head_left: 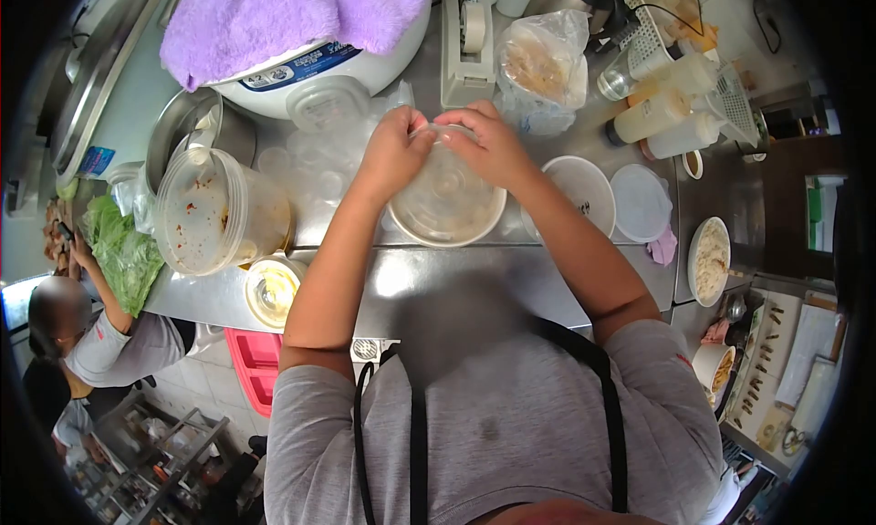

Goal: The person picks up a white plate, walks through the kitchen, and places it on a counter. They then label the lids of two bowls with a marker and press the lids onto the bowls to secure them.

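Observation:
Directly in front of me on the steel counter is a round takeaway bowl [438, 243] with a translucent plastic lid [449, 189] over its top. My left hand [396, 153] grips the far-left edge of this lid, thumb bent inward. At the far-right edge, my right hand [491, 145] holds the same lid, its thumb on top and fingers curled over the rim. The two thumbs nearly meet. Whether the lid is fully seated at the far side is hidden by my fingers. A second white bowl [584, 192] stands right of my right forearm, beside a flat round lid [642, 202].
A large plastic tub [205, 210] and an open yellow container [272, 292] stand left. Behind are a rice cooker [306, 78] under a purple towel [292, 19], a tape dispenser [468, 55] and sauce bottles [652, 114]. A co-worker [119, 343] is at far left near lettuce [123, 242].

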`<state>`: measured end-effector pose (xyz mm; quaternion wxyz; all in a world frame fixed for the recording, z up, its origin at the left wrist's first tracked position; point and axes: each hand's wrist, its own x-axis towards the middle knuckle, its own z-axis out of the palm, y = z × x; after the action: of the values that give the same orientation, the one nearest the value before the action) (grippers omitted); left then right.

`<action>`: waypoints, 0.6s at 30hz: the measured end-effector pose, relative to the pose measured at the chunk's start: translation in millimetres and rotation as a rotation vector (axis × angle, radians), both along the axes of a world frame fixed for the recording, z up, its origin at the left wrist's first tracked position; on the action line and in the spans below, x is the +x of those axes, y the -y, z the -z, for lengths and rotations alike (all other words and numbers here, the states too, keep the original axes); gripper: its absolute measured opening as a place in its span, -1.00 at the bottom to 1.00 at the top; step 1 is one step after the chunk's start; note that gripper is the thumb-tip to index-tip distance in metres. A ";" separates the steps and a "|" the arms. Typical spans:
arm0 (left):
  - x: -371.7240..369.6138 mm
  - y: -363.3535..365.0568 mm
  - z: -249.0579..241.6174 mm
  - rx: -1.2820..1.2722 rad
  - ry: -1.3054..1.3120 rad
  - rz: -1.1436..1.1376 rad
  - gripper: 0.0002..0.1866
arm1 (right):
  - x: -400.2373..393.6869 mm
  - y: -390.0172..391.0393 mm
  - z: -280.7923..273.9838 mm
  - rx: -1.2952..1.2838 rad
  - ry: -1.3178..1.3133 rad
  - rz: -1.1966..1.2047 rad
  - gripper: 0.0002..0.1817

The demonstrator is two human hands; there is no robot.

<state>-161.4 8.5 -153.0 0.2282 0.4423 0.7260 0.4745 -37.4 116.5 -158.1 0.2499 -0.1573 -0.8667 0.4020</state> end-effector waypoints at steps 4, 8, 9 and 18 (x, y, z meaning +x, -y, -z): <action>1.7 1.1 -0.1 0.074 -0.098 -0.003 -0.87 | -6.6 -9.2 9.9 -0.280 -0.021 -0.023 -0.75; 4.8 3.1 -4.2 0.143 -0.131 -0.007 -0.87 | -8.2 -10.7 5.2 -0.304 0.037 0.032 -0.64; 5.0 3.7 -6.5 0.145 -0.146 -0.004 -0.87 | -9.0 -11.4 6.8 -0.281 0.040 0.049 -0.62; 6.6 2.4 -6.1 0.166 -0.152 -0.010 -0.85 | -6.0 -5.7 0.4 -0.270 0.065 0.157 -0.66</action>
<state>-154.8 6.1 -146.9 0.1326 0.4910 0.7015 0.4993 -43.4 122.2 -158.5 0.2292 -0.2697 -0.7974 0.4888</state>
